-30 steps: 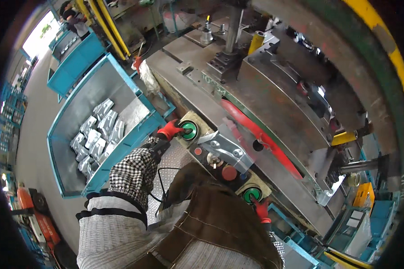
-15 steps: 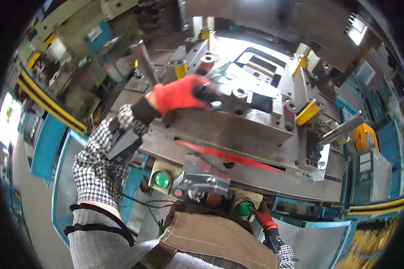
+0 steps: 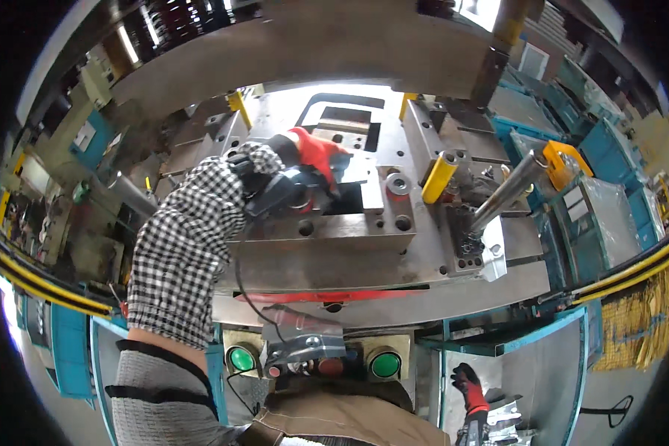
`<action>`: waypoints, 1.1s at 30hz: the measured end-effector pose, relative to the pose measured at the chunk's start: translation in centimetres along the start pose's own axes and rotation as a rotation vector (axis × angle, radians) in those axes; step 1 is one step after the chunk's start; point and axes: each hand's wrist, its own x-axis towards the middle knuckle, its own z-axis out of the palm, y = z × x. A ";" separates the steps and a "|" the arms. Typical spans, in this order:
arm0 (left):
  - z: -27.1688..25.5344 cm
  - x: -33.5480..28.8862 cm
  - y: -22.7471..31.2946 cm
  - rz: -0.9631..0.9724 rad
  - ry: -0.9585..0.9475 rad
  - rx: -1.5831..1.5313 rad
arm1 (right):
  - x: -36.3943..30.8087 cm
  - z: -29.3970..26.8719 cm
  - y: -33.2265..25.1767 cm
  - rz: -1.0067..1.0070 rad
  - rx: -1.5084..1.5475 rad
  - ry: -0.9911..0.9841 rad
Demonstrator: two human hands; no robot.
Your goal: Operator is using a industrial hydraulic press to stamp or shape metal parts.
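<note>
Taking the view as a clock face, the left hand (image 3: 316,154) is stretched out near 12, over the press block (image 3: 349,236), beside a shiny piece (image 3: 358,172) that I take for a metal part. I can't tell whether its fingers grip that piece; the glove and sleeve hide too much. The right hand (image 3: 470,390), at 5, has its fingers loosely spread with nothing visible between them, above the right bin (image 3: 583,357), where loose parts (image 3: 505,418) lie.

By my reading the work is midway: the parts in the bin look formed, the shiny piece isn't off the block, and a bent part (image 3: 305,340) waits on the button panel near 6, touched by neither hand.

Half a second ago the right hand was at the right green button (image 3: 385,364); now it's well off it. The left hand was by the block's near-left edge and has reached further in. The bent part hasn't left the panel.
</note>
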 end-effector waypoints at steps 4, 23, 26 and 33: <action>-0.6 -1.2 1.6 0.038 0.157 -0.006 | 3.3 -3.9 -7.2 -0.206 -0.153 0.090; 29.7 -24.7 19.3 -0.040 0.316 0.176 | 33.1 8.5 -31.1 -0.714 -1.214 0.377; 36.5 -21.1 17.3 -0.129 0.403 0.311 | 33.7 7.6 -31.3 -0.781 -1.234 0.354; 42.5 -15.1 12.6 -0.180 0.323 0.466 | 30.5 8.4 -33.7 -0.737 -1.224 0.287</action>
